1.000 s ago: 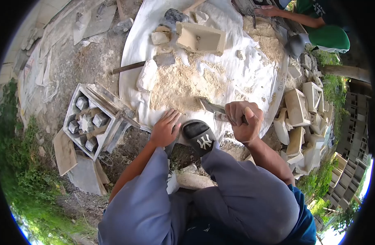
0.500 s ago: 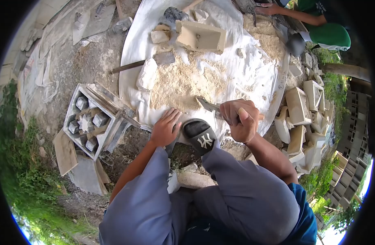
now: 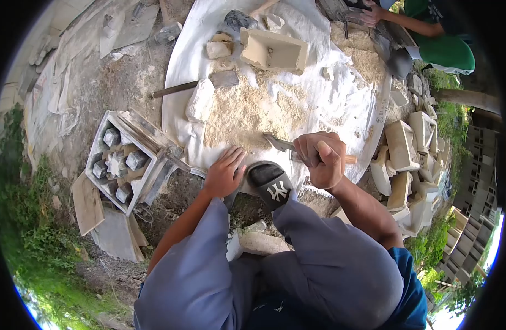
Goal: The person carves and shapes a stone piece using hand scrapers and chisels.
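Observation:
My right hand (image 3: 321,160) is wrapped round the wooden handle of a metal-bladed tool (image 3: 281,144). The blade's tip is at the near edge of a heap of pale crumbly material (image 3: 253,113) on a white sheet (image 3: 178,60). My left hand (image 3: 225,172) lies flat, palm down, at the sheet's near edge, holding nothing. Between my hands is my foot in a black slide sandal (image 3: 268,183). A pale rock (image 3: 200,101) stands beyond my left hand, beside a long-handled flat tool (image 3: 176,89).
A hexagonal mould (image 3: 118,165) with grey blocks inside lies at left. A hollow pale block (image 3: 274,50) and smaller stones (image 3: 219,48) sit on the sheet's far part. Pale cast pieces (image 3: 401,146) are piled at right. A co-worker's arm (image 3: 407,22) shows at top right.
My right hand and its tool have shifted slightly left, and more of the handle's end shows. My left hand stays put. The co-worker's hand has moved a little.

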Motion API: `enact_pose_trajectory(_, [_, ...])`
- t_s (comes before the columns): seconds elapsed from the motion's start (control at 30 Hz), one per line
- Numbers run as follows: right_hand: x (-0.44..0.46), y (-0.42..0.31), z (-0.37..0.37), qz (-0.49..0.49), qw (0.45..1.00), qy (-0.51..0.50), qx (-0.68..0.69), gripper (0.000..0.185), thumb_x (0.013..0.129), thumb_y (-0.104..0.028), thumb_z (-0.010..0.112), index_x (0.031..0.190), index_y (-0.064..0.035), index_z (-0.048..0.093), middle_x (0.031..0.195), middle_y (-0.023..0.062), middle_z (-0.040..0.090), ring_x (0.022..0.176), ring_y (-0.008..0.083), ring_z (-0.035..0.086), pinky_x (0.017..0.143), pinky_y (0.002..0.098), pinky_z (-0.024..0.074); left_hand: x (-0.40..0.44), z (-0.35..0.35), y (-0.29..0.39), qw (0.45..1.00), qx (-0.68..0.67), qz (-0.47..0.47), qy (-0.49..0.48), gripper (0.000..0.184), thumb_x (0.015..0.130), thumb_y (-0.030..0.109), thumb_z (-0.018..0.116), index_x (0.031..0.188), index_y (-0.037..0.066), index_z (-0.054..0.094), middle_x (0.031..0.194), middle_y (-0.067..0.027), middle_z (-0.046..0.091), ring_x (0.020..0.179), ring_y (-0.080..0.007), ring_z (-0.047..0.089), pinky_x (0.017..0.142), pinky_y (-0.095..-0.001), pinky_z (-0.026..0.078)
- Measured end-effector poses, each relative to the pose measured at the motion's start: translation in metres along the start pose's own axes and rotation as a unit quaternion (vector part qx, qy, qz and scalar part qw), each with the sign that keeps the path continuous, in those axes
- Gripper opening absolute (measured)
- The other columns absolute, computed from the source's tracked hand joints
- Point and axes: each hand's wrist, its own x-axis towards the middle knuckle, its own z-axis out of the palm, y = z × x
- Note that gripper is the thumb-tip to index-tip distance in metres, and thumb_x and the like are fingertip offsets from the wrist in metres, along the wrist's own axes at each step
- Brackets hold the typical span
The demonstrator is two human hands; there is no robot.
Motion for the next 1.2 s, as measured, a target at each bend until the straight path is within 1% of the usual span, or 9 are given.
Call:
enact_pose_trajectory(0.13, [-0.006, -0.013, 0.009, 0.003, 0.999, 0.023, 0.029, 0.061, 0.112, -0.036, 0.033, 0.059, -0.0061, 0.03, 0.051, 0.0038, 0.029, 0.043, 0.0179, 0.028, 0.045, 0.0353, 0.0221, -0.007, -0.002, 0.002, 1.0, -0.008, -0.004, -0.003, 0.044, 0.104, 0.024, 0.058, 0.138, -0.005, 0.064, 0.145, -0.0209, 0.062, 0.143, -0.0356, 0.052, 0.124, -0.0466, 0.036])
enact_pose_trajectory(0.2, [-0.008, 0.009, 0.011, 0.002, 0.999, 0.038, 0.009, 0.064, 0.11, -0.041, 0.042, 0.055, -0.0075, 0.034, 0.05, 0.0023, 0.035, 0.044, 0.0137, 0.026, 0.046, 0.0333, 0.021, -0.003, 0.0, 0.002, 1.0, -0.012, -0.002, 0.002, 0.044, 0.104, 0.024, 0.058, 0.138, -0.005, 0.064, 0.145, -0.0209, 0.062, 0.143, -0.0355, 0.052, 0.124, -0.0465, 0.036])
enact_pose_trajectory(0.4, [-0.012, -0.013, 0.005, 0.007, 0.999, 0.043, 0.023, 0.06, 0.111, -0.035, 0.035, 0.058, -0.0059, 0.031, 0.05, 0.0028, 0.03, 0.043, 0.0171, 0.027, 0.046, 0.0357, 0.0221, -0.008, -0.003, 0.004, 1.0, -0.005, 0.001, -0.002, 0.044, 0.104, 0.021, 0.058, 0.139, -0.004, 0.062, 0.146, -0.0216, 0.062, 0.143, -0.0369, 0.052, 0.123, -0.0463, 0.037])
enact_pose_trajectory(0.53, [-0.015, -0.017, 0.003, 0.04, 0.999, 0.018, 0.022, 0.06, 0.11, -0.035, 0.037, 0.058, -0.0071, 0.031, 0.05, 0.0029, 0.031, 0.043, 0.0168, 0.029, 0.045, 0.0351, 0.0227, -0.001, -0.001, 0.0, 1.0, -0.005, 0.002, 0.0, 0.044, 0.105, 0.023, 0.057, 0.139, -0.004, 0.063, 0.145, -0.0213, 0.062, 0.143, -0.0357, 0.052, 0.124, -0.0463, 0.036])
enact_pose_trajectory(0.6, [-0.013, -0.025, 0.005, 0.016, 0.997, 0.027, 0.066, 0.06, 0.108, -0.036, 0.046, 0.056, -0.0066, 0.034, 0.05, 0.0013, 0.033, 0.046, 0.0142, 0.025, 0.047, 0.0339, 0.0195, -0.004, -0.002, 0.001, 1.0, -0.013, 0.001, -0.001, 0.045, 0.105, 0.025, 0.056, 0.138, -0.005, 0.063, 0.145, -0.021, 0.062, 0.144, -0.0348, 0.051, 0.125, -0.0463, 0.036])
enact_pose_trajectory(0.77, [-0.011, -0.015, -0.001, 0.068, 0.995, 0.068, 0.041, 0.064, 0.109, -0.042, 0.044, 0.057, -0.0062, 0.033, 0.052, 0.0015, 0.031, 0.046, 0.0151, 0.026, 0.047, 0.034, 0.0196, -0.006, 0.0, -0.001, 1.0, -0.004, 0.012, 0.005, 0.045, 0.104, 0.024, 0.057, 0.138, -0.006, 0.063, 0.145, -0.0215, 0.062, 0.143, -0.0353, 0.052, 0.124, -0.0463, 0.036])
enact_pose_trajectory(1.0, [-0.006, -0.01, -0.001, 0.026, 0.999, 0.036, 0.006, 0.064, 0.109, -0.043, 0.045, 0.056, -0.0079, 0.031, 0.051, 0.0002, 0.03, 0.044, 0.0141, 0.025, 0.046, 0.033, 0.0191, -0.003, -0.001, 0.001, 1.0, -0.003, 0.002, -0.004, 0.043, 0.104, 0.02, 0.058, 0.138, -0.005, 0.063, 0.145, -0.0222, 0.062, 0.143, -0.0377, 0.052, 0.124, -0.0471, 0.036])
enact_pose_trajectory(1.1, [-0.007, -0.022, 0.0, -0.015, 1.0, 0.021, 0.004, 0.06, 0.109, -0.035, 0.044, 0.059, -0.0033, 0.034, 0.051, 0.0056, 0.032, 0.043, 0.0198, 0.031, 0.044, 0.037, 0.0229, -0.004, -0.004, 0.002, 1.0, -0.012, -0.001, 0.0, 0.043, 0.104, 0.02, 0.058, 0.138, -0.005, 0.063, 0.145, -0.0223, 0.062, 0.143, -0.0375, 0.052, 0.124, -0.0472, 0.036])
enact_pose_trajectory(1.2, [-0.004, -0.012, 0.009, 0.034, 0.988, 0.022, -0.147, 0.051, 0.106, -0.016, 0.052, 0.059, -0.002, 0.039, 0.051, 0.0075, 0.032, 0.042, 0.0203, 0.03, 0.045, 0.0386, 0.0234, -0.002, -0.003, 0.003, 1.0, -0.008, -0.001, 0.005, 0.043, 0.104, 0.021, 0.059, 0.138, -0.005, 0.063, 0.145, -0.0221, 0.062, 0.143, -0.0372, 0.052, 0.124, -0.0468, 0.036])
